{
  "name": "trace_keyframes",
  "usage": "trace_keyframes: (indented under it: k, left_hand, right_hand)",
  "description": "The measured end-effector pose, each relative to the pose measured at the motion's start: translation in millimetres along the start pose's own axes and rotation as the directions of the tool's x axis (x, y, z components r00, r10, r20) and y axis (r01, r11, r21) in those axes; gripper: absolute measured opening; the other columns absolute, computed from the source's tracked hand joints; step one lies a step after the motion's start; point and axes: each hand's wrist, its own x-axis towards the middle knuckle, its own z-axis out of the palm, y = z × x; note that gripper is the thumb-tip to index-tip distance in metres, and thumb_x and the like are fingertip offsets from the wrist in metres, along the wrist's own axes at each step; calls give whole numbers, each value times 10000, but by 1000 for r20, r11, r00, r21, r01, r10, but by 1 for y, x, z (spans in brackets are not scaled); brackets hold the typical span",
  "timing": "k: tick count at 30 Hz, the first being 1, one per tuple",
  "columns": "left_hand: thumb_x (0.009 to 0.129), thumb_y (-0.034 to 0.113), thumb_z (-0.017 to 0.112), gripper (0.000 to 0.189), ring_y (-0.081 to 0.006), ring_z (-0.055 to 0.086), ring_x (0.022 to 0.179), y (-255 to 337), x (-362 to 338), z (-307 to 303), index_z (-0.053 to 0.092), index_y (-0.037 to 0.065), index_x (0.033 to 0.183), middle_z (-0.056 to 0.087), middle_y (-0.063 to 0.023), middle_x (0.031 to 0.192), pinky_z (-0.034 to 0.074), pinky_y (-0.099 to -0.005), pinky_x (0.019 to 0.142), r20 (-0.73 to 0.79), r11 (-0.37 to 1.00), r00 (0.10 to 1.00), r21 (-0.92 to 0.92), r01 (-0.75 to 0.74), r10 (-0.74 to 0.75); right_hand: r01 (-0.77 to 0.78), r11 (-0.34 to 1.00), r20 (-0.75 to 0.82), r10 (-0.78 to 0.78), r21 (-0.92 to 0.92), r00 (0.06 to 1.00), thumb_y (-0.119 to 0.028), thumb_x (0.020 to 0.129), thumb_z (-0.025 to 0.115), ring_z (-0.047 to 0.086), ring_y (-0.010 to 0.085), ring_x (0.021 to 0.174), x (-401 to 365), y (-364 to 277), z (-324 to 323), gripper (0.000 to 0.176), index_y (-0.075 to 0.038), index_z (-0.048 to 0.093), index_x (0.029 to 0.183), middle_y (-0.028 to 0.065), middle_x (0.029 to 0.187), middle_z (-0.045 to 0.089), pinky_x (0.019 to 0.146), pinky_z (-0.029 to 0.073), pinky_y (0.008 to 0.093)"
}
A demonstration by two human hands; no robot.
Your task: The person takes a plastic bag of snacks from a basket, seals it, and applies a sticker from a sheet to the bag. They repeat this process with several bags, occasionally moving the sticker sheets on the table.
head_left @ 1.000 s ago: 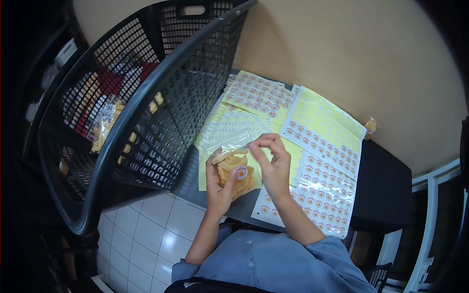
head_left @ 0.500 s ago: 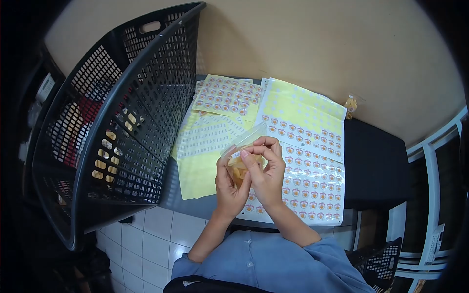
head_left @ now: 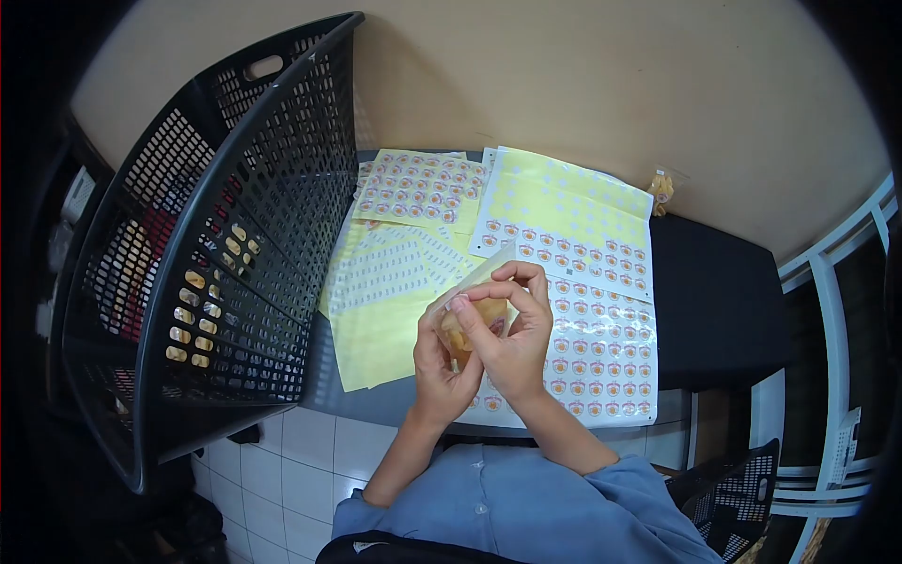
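Observation:
Both hands meet around a small clear plastic bag (head_left: 458, 338) with yellowish pieces inside, held over the sticker sheets. My left hand (head_left: 440, 365) wraps round the bag's left side and base. My right hand (head_left: 515, 334) grips its upper right part, the thumb pressed against the front near the top. The bag's clear upper flap sticks up to the right, above the fingers. Beneath and right of the hands lies a large sheet of round orange-and-pink stickers (head_left: 601, 348).
A tall black basket (head_left: 254, 216) with bagged items stands at the left. Smaller sticker sheets (head_left: 418, 186) and a label sheet (head_left: 381, 273) lie behind the hands. Another filled bag (head_left: 661, 191) leans by the wall at the right, near a black surface (head_left: 719, 301).
The view has shifted slightly. The right thumb and fingers have moved a little on the bag's top, and the small white label seen there before is now mostly covered.

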Motion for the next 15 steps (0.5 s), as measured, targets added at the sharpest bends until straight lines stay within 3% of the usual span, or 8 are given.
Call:
trace_keyframes:
  k: [1, 3, 6, 10, 13, 15]
  left_hand:
    - [727, -64, 524, 500, -213, 442, 1047, 0, -1, 1, 304, -21, 1175, 399, -150, 1132, 384, -309, 866, 2, 1000, 1000, -2, -1, 1]
    - [718, -75, 523, 515, -214, 443, 1048, -1, -4, 3, 302, -16, 1179, 397, -148, 1139, 382, -307, 866, -3, 992, 996, -91, 83, -84]
    - [714, -84, 517, 616, -218, 389, 1109, -2, -4, 2, 210, 19, 1238, 341, -132, 1201, 373, -324, 903, 87, 994, 993, -56, 89, -84]
    - [725, -79, 508, 607, -216, 398, 1102, -1, -3, 8, 205, 17, 1241, 348, -139, 1202, 371, -320, 904, 88, 996, 994, -48, 70, -65]
    - [733, -63, 512, 523, -210, 444, 1056, -2, -1, 12, 280, -13, 1199, 386, -158, 1157, 389, -311, 858, 89, 988, 991, -111, 105, -96]
    - [739, -72, 499, 592, -205, 393, 1103, 0, 2, 13, 198, 7, 1243, 344, -138, 1205, 356, -311, 907, 168, 985, 976, -75, 154, -139]
  right_hand:
    - [1, 1000, -2, -1, -1, 1000, -72, 644, 679, 391, 133, 849, 1, -1, 0, 165, -41, 584, 775, 53, 881, 424, 777, 328, 261]
    - [-84, 976, -60, 98, 200, 993, -52, 631, 678, 364, 117, 816, 3, -4, -1, 295, -31, 508, 872, 38, 874, 418, 754, 322, 240]
    - [-101, 981, -97, 118, 163, 988, -100, 620, 680, 393, 145, 761, 3, 1, -4, 355, -26, 461, 888, 65, 832, 446, 679, 344, 262]
    - [-129, 971, -119, 155, 201, 981, -106, 615, 686, 385, 143, 754, 5, 0, -7, 346, -27, 474, 876, 57, 836, 441, 681, 342, 259]
    - [-28, 997, -108, 36, 73, 994, -99, 618, 683, 382, 134, 758, 7, 0, -14, 354, -26, 473, 892, 52, 841, 446, 684, 342, 255]
    - [-41, 998, -77, 44, 48, 996, -101, 635, 677, 386, 117, 763, 9, 2, -21, 352, -31, 476, 914, 42, 864, 458, 689, 340, 247]
